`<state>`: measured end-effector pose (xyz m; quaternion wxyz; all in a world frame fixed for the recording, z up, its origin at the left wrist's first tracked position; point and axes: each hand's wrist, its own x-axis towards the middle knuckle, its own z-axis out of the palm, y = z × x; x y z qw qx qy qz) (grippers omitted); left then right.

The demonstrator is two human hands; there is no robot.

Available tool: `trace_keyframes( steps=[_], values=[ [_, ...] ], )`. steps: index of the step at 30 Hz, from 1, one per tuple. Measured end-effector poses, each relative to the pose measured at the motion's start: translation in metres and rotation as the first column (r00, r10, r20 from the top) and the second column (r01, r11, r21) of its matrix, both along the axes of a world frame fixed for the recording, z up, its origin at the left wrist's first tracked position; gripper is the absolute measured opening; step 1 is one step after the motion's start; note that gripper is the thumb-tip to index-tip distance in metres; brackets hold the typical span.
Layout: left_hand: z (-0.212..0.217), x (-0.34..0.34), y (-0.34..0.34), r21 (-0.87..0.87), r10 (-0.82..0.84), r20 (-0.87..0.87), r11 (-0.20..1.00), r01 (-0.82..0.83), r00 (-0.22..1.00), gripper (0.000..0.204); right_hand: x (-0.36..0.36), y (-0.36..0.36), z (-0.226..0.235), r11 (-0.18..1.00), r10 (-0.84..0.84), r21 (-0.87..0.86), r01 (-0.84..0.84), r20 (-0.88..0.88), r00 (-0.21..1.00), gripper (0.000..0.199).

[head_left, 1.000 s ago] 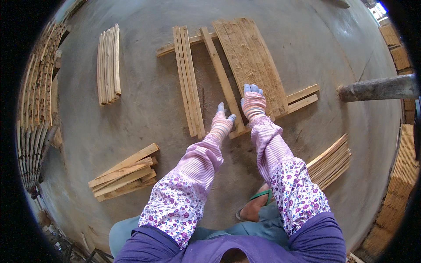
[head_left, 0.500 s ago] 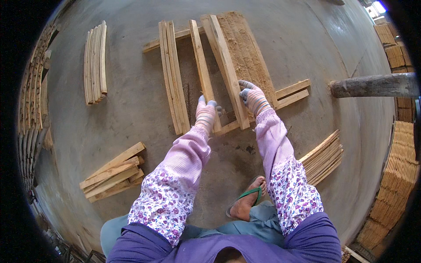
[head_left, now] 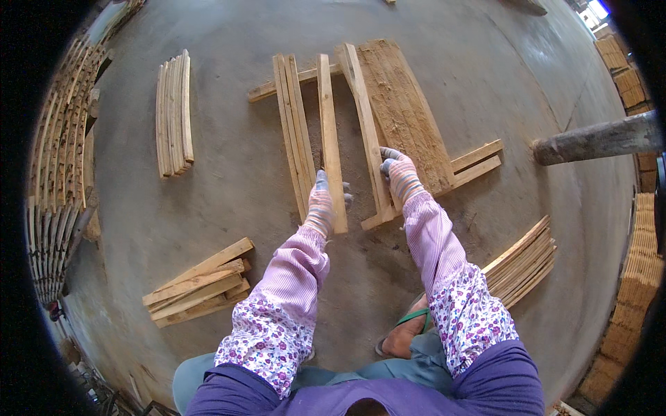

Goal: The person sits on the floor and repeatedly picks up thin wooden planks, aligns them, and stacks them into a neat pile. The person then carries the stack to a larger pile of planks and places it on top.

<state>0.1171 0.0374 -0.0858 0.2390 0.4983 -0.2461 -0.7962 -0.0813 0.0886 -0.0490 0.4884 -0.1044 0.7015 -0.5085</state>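
My left hand, in a striped glove, is closed around the near end of a long wooden plank. This plank stands apart from its neighbours on both sides. My right hand, gloved the same way, curls its fingers over the near part of another plank. That plank lies along the left side of some wide, rough boards coated with sawdust. Left of my left hand, narrow planks lie side by side. Crossbars run beneath the boards; part of them is hidden.
A neat bundle of strips lies at the far left, and a loose pile of short pieces nearer. More strips lie beside my right forearm. A thick post juts in at the right, near tall wood stacks.
The whole view has shifted slightly. The near end of the left-hand plank has swung left, widening its gap from the right-hand plank. The right-hand plank shows less width than before.
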Motion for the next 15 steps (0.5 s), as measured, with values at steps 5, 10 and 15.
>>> trace_keyframes(
  steps=[5, 10, 15],
  values=[
    [-0.003, -0.007, 0.013, 0.115, 0.084, -0.035, 0.990, -0.080, 0.996, 0.062, 0.025, 0.001, -0.011, 0.998, 0.058, -0.018, -0.060, -0.091, 0.994, 0.048],
    [-0.034, 0.011, 0.011, -0.433, 0.031, 0.247, 0.898, 0.081, 0.968, 0.056, 0.076, -0.015, -0.021, 0.982, 0.173, -0.029, -0.189, -0.274, 0.946, 0.052],
    [0.006, -0.005, 0.025, -0.238, -0.172, 0.261, 0.942, 0.236, 0.950, 0.054, 0.069, -0.007, -0.022, 0.981, 0.190, -0.030, -0.193, -0.097, 0.977, 0.055]
  ],
)
